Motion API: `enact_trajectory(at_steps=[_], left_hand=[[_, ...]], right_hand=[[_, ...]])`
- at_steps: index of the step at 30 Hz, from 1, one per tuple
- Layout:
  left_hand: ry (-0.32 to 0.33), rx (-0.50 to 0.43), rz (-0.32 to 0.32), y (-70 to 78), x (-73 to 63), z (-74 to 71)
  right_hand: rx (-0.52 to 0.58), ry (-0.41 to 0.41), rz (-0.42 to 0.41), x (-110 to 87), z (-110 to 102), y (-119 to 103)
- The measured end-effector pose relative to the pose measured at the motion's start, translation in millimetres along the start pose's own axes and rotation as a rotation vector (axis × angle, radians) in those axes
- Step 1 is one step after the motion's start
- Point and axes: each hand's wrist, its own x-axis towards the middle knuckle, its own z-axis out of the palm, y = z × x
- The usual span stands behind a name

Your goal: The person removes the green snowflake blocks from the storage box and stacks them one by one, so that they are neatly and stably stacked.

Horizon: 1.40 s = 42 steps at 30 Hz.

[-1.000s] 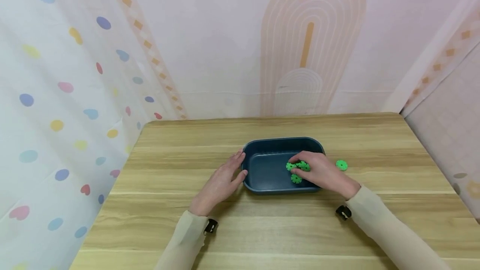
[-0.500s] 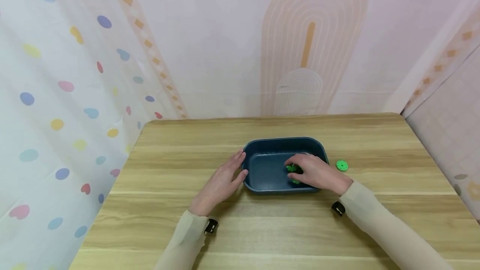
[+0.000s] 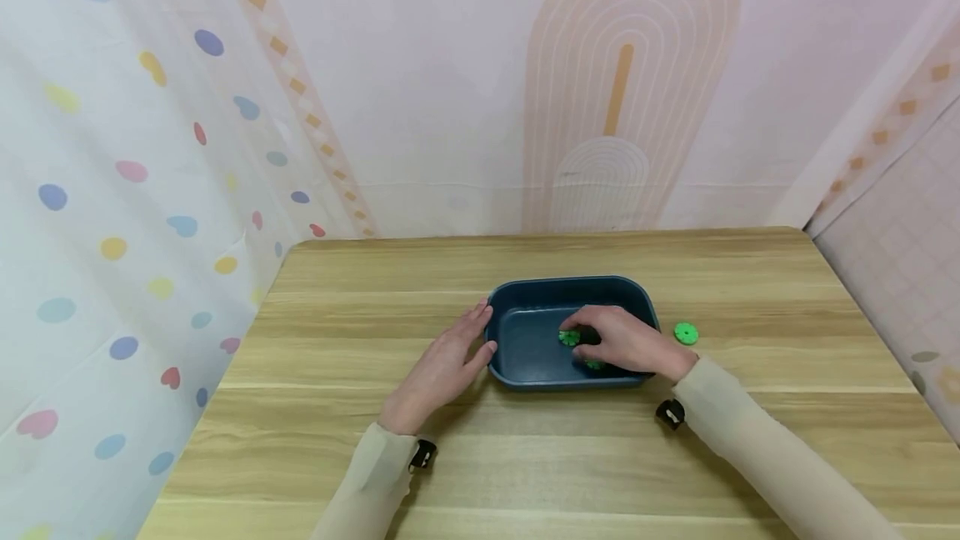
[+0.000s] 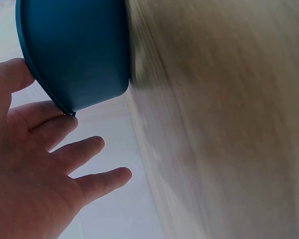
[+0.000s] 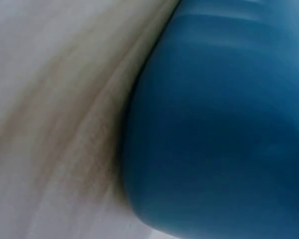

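From the head view, my left hand (image 3: 442, 365) rests flat, fingers straight, against the blue tray's (image 3: 525, 294) left end. My right hand (image 3: 626, 342) reaches inside the tray, fingertips pinching a green disc (image 3: 569, 337); another green disc (image 3: 686, 333) lies just right of the tray.

From the left wrist, my fingers (image 4: 84, 149) spread apart beside the tray (image 4: 74, 50).

The right wrist shows only the tray's outer wall (image 5: 224, 124).

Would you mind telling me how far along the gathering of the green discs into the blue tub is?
Nearly there. Done: a green disc lies inside the blue tub. In hand: the right hand reaches into the tub over another green piece, while the left hand rests against the tub's left wall. Left: one last disc on the table, right of the tub.
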Motion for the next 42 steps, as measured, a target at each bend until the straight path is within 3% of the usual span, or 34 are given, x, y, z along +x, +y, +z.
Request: enact_trajectory(at_steps=[5,12,42], left_hand=[[0.002,-0.008,0.001,0.9,-0.4,-0.4],[0.0,-0.009,-0.004,0.2,-0.7,-0.1],[0.0,-0.001,-0.005,-0.3,-0.8,0.6]], right_hand=[[0.03,0.034,0.03,2.6,-4.1,2.6],[0.035,0.019,0.073,7.2,-3.8,5.5],[-0.038,-0.014,0.056,19.3,4.0,14.2]])
